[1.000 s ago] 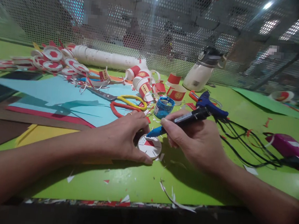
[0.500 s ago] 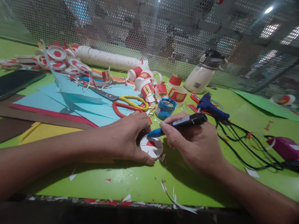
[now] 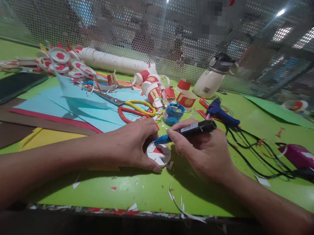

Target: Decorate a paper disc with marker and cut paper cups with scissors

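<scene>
A small white paper disc with a red patch and black tick marks lies on the green table. My left hand curls around its left rim, thumb and fingers pressing it down. My right hand grips a black marker with a blue tip, and the tip touches the disc's upper left edge.
Behind the hands lie red-and-yellow scissors, a small blue pot, a blue glue gun with black cables, cut paper cups, blue, yellow and brown paper sheets, a phone at left, a white bottle and a purple tool.
The view shifted slightly. Both hands stay on the disc, and the marker tip has moved a little along its upper edge.
</scene>
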### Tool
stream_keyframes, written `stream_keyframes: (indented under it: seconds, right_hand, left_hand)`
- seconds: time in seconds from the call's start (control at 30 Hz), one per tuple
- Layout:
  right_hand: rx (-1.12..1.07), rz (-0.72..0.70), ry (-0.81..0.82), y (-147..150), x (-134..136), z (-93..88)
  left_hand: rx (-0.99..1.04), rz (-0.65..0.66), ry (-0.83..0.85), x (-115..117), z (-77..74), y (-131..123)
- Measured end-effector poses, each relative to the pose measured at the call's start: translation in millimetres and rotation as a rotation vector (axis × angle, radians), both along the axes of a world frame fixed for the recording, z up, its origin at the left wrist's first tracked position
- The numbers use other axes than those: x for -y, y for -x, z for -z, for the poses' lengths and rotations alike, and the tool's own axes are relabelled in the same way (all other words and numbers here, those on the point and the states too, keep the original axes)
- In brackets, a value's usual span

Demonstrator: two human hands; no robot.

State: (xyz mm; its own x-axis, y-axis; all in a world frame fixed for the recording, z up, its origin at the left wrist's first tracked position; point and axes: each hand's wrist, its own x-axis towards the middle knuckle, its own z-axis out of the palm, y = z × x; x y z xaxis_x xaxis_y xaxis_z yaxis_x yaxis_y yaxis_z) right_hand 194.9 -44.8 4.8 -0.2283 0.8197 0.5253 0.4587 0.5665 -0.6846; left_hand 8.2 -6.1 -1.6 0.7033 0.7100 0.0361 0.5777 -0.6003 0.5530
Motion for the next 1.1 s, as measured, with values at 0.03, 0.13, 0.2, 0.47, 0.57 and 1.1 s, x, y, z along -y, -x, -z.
stream_keyframes:
  seconds: [0.03,0.13,0.2,0.47,0.57,1.1]
  right_hand:
    - [0.017,-0.001,-0.03,-0.2,0.2,0.3]
    - [0.07,0.002,-0.104,-1.0,0.9,1.9]
    - [0.095,-0.002,-0.136,-1.6,1.5,2.8]
    - [0.247,-0.049,-0.258,-4.2,3.4,2.8]
    - [0.222,-0.064,-0.258,-4.0,2.8,3.8]
    - [0.027,0.097,-0.173,-4.1,4.1,5.5]
  left_hand:
    - [-0.008,-0.003,-0.003,-0.2,0.3,0.0]
    - [-0.006,0.012,-0.02,-1.8,3.3,1.0]
    - [0.008,0.026,-0.036,-3.0,5.7,1.6]
    - [-0.001,0.023,-0.039,-2.6,5.9,0.3]
    - [0.005,0.015,-0.036,-2.9,6.3,0.5]
    - [0.007,-0.011,-0.017,0.5,0.6,-1.4]
